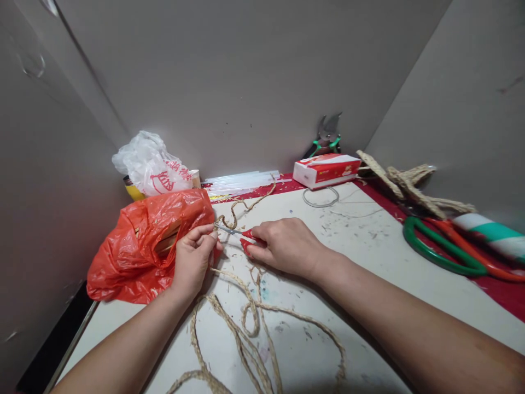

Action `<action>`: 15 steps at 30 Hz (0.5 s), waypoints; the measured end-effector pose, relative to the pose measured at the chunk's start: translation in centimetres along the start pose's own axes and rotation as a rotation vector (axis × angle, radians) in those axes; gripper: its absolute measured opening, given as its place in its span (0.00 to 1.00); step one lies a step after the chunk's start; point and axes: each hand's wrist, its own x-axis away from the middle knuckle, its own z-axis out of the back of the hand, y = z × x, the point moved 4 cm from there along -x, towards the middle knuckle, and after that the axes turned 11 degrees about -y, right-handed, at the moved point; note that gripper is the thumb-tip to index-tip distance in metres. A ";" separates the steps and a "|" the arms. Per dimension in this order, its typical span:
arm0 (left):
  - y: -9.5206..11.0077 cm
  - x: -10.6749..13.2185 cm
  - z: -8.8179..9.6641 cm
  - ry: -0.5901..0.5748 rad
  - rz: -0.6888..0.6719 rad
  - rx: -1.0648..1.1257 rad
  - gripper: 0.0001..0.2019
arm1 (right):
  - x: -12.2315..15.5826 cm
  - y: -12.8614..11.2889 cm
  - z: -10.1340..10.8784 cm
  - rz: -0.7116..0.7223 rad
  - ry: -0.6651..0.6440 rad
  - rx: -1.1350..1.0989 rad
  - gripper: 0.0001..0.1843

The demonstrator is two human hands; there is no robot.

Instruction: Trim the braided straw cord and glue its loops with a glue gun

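My right hand point(287, 246) grips a small pair of scissors point(234, 231) by its red handles. The blades point left, and their tips reach the fingers of my left hand point(194, 254). That hand is closed in a pinch on a braided straw cord point(235, 276), which trails out below the palm; the pinched end is mostly hidden. More of the cord lies in loose loops across the near part of the table. Just beyond the blades, a darker, thinner twisted strand point(246, 207) curls toward the back.
Left stands an orange-red plastic bag point(135, 246), with a white bag point(150, 161) behind. Clear sticks point(241, 180), a red-white tissue pack point(327, 169), pruning shears point(328, 134) and a wire coil point(321, 197) lie at the back. Large green-orange-handled scissors point(443, 249) and straw braids point(414, 183) are right.
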 end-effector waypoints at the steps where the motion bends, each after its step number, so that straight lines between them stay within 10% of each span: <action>1: 0.2 0.0 0.1 0.007 -0.034 -0.087 0.10 | 0.1 0.1 0.1 -0.006 0.014 -0.011 0.18; 8: 1.4 0.2 0.7 0.091 -0.424 -0.811 0.05 | 0.4 -0.2 0.5 -0.022 0.040 -0.012 0.19; 15: 1.6 0.7 0.0 0.089 -0.646 -1.096 0.04 | 0.8 -1.1 1.1 -0.056 -0.027 0.027 0.22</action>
